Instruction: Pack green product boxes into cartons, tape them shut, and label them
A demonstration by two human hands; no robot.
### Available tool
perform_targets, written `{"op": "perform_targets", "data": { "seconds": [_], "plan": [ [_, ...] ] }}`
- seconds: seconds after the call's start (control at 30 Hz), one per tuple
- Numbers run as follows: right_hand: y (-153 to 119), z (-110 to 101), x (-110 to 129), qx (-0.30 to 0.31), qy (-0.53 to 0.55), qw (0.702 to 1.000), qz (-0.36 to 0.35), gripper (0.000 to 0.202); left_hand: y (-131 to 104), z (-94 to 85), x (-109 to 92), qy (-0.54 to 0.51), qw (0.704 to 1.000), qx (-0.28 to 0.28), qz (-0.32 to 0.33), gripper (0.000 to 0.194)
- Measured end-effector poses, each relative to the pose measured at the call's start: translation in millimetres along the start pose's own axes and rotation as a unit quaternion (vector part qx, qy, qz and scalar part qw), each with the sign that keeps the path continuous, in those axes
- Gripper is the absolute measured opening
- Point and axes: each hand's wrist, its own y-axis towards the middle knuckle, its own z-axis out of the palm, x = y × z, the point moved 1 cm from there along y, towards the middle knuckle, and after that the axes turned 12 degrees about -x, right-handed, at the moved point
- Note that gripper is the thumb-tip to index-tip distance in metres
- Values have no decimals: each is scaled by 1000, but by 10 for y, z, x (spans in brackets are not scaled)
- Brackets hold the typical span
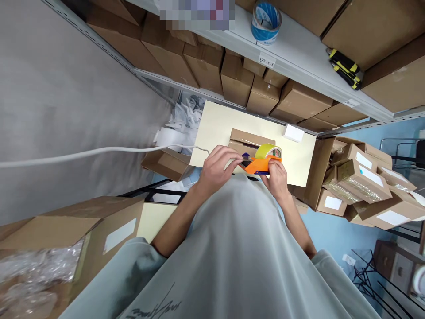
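An orange tape dispenser (257, 165) with a roll of yellow tape (265, 150) on it is held over the front of the pale table (215, 119). My right hand (276, 176) is closed around the dispenser's body at its right end. At the other end, my left hand (221, 166) pinches with thumb and finger by the dispenser's dark front; it seems to have the tape's loose end, though that is hard to make out. Just behind the dispenser lies a brown cardboard box (247, 138), partly hidden by it.
A small white box (293, 133) sits at the table's back right. Shelves behind hold cardboard boxes, a blue tape roll (265, 24) and yellow-black utility knives (345, 68). Open cartons stand right (314, 170) and lower left (109, 217). A white cable (99, 153) crosses at left.
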Motion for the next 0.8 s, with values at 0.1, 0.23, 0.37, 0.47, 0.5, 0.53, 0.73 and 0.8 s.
{"op": "perform_targets", "data": {
  "seconds": [0.1, 0.23, 0.37, 0.47, 0.5, 0.53, 0.73, 0.8],
  "plan": [
    [59, -66, 5, 27, 5, 1000, -14, 25, -21, 17, 20, 2, 1000, 1, -5, 32],
    [73, -180, -28, 82, 10, 996, -21, 31, -56, 72, 84, -17, 999, 35, -18, 32],
    [12, -398, -146, 152, -1, 988, -2, 35, -145, 39, 232, -31, 995, 38, -84, 30],
    [80, -569, -245, 203, 5, 978, 37, 42, -195, -28, 412, -41, 985, 32, -166, 28],
    [152, -600, -270, 230, 18, 972, 54, 43, -198, -40, 479, -46, 980, 38, -192, 27],
    [250, -612, -291, 260, 35, 962, 71, 43, -191, -44, 548, -49, 974, 45, -218, 27],
    [1093, -375, -470, 360, 155, 909, 139, 54, 7, 59, 958, -26, 945, 52, -321, 24],
    [1294, -247, -568, 402, 209, 876, 166, 62, 84, 121, 1082, -20, 939, 54, -340, 21]
  ]
}}
